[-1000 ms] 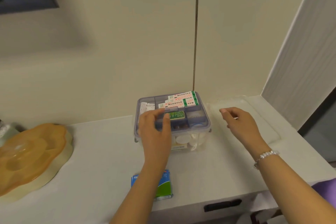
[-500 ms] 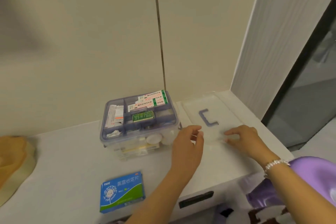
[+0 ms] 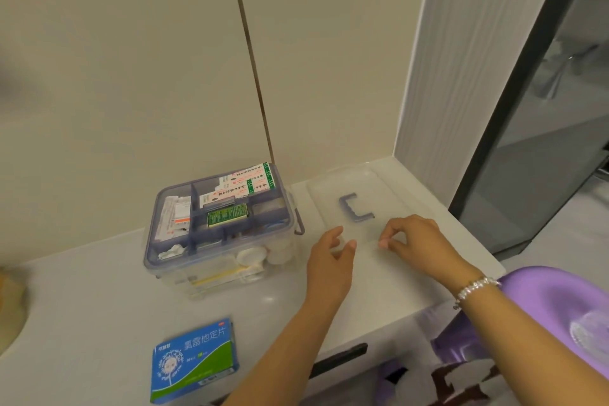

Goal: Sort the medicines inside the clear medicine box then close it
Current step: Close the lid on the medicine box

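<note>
Clear medicine box (image 3: 220, 234) on the white table (image 3: 82, 300), left of centre, open on top, divided purple tray filled with cartons and packets. Clear lid (image 3: 365, 208) flat on the table just right of the box, purple handle (image 3: 354, 212) uppermost. Probably light, stiff and a little slippery; likely best taken by the near edge with both hands, or by the handle. Left hand (image 3: 329, 260) at the lid's near-left edge, grip narrow, thumb and fingers pinching the rim. Right hand (image 3: 415, 241) at the near edge, fingers curled, pinching it too, apparently. Blue-green medicine carton (image 3: 194, 359) outside the box, near the table's front edge.
</note>
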